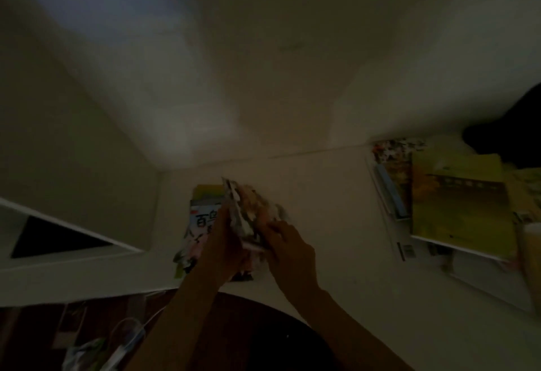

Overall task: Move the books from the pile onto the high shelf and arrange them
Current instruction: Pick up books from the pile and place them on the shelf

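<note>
The scene is dim and blurred. On the white high shelf (322, 195) lies a small stack of thin picture books (199, 218), the top one white with black characters and flowers. Both my hands are raised over it. My left hand (219, 247) and my right hand (289, 250) together grip a thin book with a pale patterned cover (248, 212), tilted on edge above the stack. At the right lies a second pile of books, its top a yellow-green cover (459, 203).
A white wall and ceiling rise behind the shelf. A white frame with a dark opening (58, 239) stands at the left. Below the shelf edge there are dark wood, a cable and a round dark shape (263, 335). A dark object (503, 130) sits at the far right.
</note>
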Demonstrator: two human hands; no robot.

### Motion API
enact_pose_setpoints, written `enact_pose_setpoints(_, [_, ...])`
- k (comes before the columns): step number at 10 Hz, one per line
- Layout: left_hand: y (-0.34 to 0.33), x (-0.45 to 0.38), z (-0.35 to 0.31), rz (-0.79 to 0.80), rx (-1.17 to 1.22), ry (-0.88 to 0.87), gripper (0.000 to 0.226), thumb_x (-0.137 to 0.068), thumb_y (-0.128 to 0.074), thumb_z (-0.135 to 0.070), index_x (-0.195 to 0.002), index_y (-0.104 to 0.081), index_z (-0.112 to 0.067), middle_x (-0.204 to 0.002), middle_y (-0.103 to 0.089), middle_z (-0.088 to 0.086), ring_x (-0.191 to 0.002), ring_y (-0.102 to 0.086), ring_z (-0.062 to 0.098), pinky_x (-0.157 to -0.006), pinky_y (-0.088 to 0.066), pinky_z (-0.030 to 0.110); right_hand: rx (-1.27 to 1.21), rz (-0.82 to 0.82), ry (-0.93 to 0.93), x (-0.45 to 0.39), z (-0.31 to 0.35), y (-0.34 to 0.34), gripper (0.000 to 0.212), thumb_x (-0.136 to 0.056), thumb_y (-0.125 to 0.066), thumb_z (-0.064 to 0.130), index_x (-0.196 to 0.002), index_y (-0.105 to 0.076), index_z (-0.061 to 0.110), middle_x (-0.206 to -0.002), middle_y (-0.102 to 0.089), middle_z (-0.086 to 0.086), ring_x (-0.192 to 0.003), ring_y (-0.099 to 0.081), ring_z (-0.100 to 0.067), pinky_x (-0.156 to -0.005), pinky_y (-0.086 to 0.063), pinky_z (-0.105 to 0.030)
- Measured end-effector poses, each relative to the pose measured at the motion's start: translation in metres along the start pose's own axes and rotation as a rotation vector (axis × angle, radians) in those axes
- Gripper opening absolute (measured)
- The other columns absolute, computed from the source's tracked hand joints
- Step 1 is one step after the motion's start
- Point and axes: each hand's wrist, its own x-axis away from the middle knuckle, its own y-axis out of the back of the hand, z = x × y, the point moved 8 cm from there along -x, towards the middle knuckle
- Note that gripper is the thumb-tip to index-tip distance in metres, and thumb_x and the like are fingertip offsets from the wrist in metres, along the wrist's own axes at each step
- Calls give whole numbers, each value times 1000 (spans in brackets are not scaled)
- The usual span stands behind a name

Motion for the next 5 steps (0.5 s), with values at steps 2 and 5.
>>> enact_pose_setpoints(2, [81, 4, 2, -56, -49, -58, 20, -86, -60, -32, -81, -72, -17, -82, -68, 6, -61, -68, 11, -51, -52, 20, -147, 348, 41, 37, 35, -80, 50, -78, -41, 18, -127, -47, 12, -131, -55, -12, -127, -34, -22, -96, -40, -54])
enact_pose_setpoints(5, [134, -9, -18, -76, -315, -41, 35, -97, -45, -26, -127, -47, -7, -109, -58, 8, -87, -58, 20, -72, -48, 31, 12, 389, 156, 60, 34, -99, 44, -91, -40, 28, -134, -39, 22, -131, -57, 0, -117, -57, -21, -84, -55, -43])
